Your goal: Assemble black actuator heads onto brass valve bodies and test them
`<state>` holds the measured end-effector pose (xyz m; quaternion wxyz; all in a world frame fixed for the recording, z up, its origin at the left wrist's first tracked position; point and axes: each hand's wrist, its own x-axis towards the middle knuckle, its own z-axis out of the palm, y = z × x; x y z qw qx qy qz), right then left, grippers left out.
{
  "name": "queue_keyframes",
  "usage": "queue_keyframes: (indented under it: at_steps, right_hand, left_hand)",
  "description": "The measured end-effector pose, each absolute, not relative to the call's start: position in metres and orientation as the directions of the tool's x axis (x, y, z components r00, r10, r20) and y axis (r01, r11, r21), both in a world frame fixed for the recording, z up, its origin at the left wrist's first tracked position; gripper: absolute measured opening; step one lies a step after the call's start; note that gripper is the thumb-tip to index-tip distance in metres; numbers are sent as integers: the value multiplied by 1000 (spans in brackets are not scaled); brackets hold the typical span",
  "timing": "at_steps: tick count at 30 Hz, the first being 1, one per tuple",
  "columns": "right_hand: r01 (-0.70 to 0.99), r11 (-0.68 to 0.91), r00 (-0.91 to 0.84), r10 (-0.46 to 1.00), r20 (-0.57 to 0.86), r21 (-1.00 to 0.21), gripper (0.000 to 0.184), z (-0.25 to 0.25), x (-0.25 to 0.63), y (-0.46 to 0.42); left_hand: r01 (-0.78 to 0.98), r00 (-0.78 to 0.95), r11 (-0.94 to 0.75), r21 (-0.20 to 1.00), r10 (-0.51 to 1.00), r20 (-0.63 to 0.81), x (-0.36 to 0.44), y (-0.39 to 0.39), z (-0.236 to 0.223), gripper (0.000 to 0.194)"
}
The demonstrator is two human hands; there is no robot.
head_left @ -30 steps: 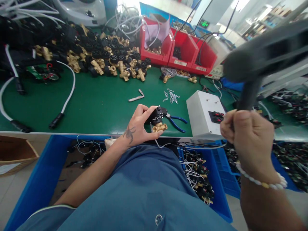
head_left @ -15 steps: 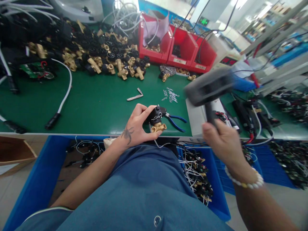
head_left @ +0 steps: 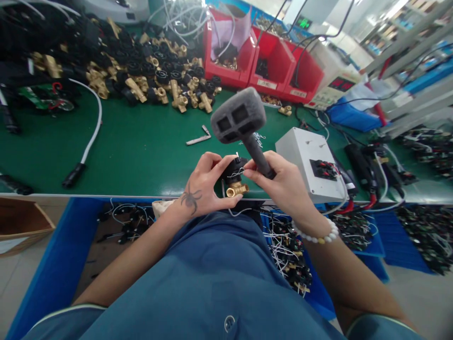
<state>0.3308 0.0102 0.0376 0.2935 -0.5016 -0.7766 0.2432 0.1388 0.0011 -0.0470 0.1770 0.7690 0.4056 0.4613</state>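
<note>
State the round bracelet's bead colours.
The round beaded bracelet is white with one yellowish bead, shown best in the head view.

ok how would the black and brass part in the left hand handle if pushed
The black and brass part is likely rigid and rather heavy for its size, given its metal fitting. Set down, it could roll or tip, since its brass tube looks round.

Legible nowhere with certainty; too small to read on the pale labels [head_left: 266, 84] across the fronts of the red bins [head_left: 226, 78]; blurred on the red-lit display [head_left: 341, 83] of the white machine [head_left: 323, 97] beside them; equally unreadable on the green-lit sign [head_left: 304, 22] in the background.
</note>
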Motion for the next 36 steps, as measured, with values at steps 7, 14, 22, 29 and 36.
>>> queue_keyframes:
  at_steps: [7, 14, 22, 29, 36]
  right_hand:
    - [649, 435, -371, 897, 240, -624, 10, 34, 325, 9]
    - [533, 679, -613, 721, 322, -505, 7, 34, 330, 20]
    - [642, 456, -307, 890, 337, -617, 23, 65, 349, 6]
    - [576, 340, -182, 940, 289, -743, 44, 67, 381, -21]
    - [658, 246, -121, 967, 222, -712, 56, 75, 387, -25]
  left_hand:
    - [499, 239, -609, 617, 781, 577, 138, 3, -51, 74]
    - [417, 296, -626, 659, 779, 552, 135, 4, -50, 46]
    - [451, 215, -570, 687, 816, 536, 137, 4, -49, 72]
    - [404, 226, -600, 690, 797, 561, 136, 4, -48, 72]
    - [405, 228, -571, 714, 819, 526, 136, 4, -48, 72]
